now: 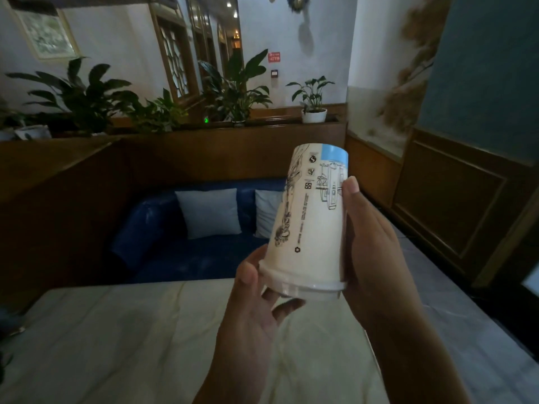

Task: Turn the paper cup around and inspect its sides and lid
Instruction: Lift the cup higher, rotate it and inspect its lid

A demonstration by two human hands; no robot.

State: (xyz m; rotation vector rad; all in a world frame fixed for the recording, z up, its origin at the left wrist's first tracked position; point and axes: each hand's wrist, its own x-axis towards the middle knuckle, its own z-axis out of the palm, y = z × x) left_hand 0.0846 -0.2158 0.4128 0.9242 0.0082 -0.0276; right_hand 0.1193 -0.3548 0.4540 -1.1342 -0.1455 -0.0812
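A tall white paper cup [313, 225] with black line drawings and a blue band hangs upside down in the air above the table, tilted slightly. Its white plastic lid [306, 287] faces down and toward me, and its base points up and away. My left hand [256, 310] grips the lid end, thumb on the cup's left rim and fingers under the lid. My right hand [370, 246] wraps the cup's right side, with the thumb tip high on the wall. The lid's top face is hidden from view.
A pale marble-look table [116, 345] spreads below my hands. Behind it stands a blue sofa [163, 246] with two light cushions [208, 212]. Wooden partitions with potted plants [313, 97] run along the back, and wood panelling [455, 205] lines the right wall.
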